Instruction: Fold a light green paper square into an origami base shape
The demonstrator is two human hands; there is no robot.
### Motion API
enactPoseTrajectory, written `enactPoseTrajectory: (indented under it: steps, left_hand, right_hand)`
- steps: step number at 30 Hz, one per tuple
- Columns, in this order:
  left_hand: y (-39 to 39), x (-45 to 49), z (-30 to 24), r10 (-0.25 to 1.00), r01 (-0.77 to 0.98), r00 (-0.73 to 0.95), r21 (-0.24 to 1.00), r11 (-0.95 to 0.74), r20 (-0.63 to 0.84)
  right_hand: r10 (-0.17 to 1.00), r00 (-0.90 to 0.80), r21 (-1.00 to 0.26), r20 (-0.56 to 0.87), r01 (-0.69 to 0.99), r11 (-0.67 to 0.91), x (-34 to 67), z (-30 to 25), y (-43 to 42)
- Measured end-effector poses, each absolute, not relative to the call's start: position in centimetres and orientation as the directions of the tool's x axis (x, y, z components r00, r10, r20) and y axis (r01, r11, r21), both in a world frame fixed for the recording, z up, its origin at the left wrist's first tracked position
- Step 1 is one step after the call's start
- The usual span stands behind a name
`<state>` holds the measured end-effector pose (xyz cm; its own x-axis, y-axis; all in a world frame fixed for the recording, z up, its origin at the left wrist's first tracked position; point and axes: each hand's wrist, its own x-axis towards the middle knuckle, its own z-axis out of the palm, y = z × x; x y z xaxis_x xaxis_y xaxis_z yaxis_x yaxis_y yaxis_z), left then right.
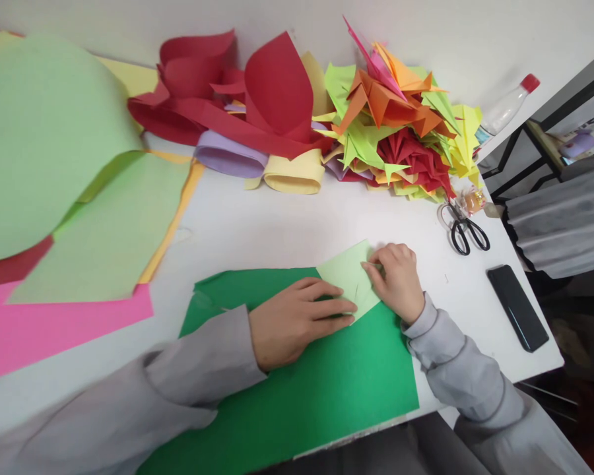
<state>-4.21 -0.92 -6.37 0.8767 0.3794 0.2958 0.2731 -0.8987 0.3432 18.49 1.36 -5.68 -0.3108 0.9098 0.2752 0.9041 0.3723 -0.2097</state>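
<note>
A pale green sheet of paper (349, 270) lies on a larger dark green sheet (327, 389) at the table's front. Flat on the pale sheet's left part rest the outstretched fingers of my left hand (299, 320). My right hand (396, 277) is at the pale sheet's right edge, with thumb and forefinger pinched on it. A short dark line or crease shows on the pale sheet between the hands.
Folded star-like paper shapes (396, 125) are heaped at the back right, beside curled red paper (280, 92). Large light green sheets (44, 145) and a pink sheet (79, 330) lie left. Scissors (468, 231), a black phone (517, 307) and a red-capped bottle (507, 109) are right.
</note>
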Motion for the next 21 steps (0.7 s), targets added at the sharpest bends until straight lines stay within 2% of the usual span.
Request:
enactPoseTrajectory:
  steps: [9, 16, 21]
  left_hand:
    - [-1.05, -4.14, -6.51, 0.375, 0.295, 0.879, 0.281, -0.913, 0.294]
    - [-1.07, -4.12, -6.43, 0.377, 0.284, 0.869, 0.300, -0.911, 0.321]
    - [-1.07, -4.14, -6.41, 0.396, 0.278, 0.865, 0.363, -0.890, 0.309]
  right_hand:
    - [0.917, -0.297, -0.216, 0.264, 0.909, 0.357, 18.33, -5.53, 1.32]
    - [0.917, -0.295, -0.224, 0.267, 0.907, 0.357, 18.36, -5.52, 1.39]
    - [0.913, -0.307, -0.209, 0.269, 0.907, 0.366, 18.37, -5.40, 1.38]
